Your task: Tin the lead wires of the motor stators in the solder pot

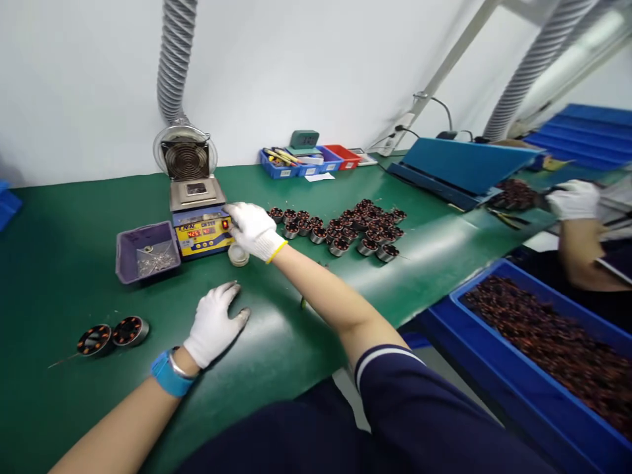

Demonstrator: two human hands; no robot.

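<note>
My left hand (212, 326), in a white glove, rests on the green table with its thumb apart from its fingers and nothing in it. My right hand (253, 229), also gloved, reaches to the right front corner of a solder pot unit (198, 227), close to its lit red switch (226, 224). Its thumb and fingers are apart, and I see nothing held. The yellow front panel shows red digits. Below that hand stands a small round tub (237, 255). Left of the unit, a purple tray (148, 253) holds thin metal bits. Two wound motor stators (130, 331) lie left of my left hand.
A cluster of stators (355, 227) covers the table to the right. Behind it are blue bins (281, 170), a red bin (343, 157) and a clock (305, 139). A full blue crate (543, 342) stands right, near a co-worker's gloved hand (575, 199). A duct hose (175, 59) hangs above.
</note>
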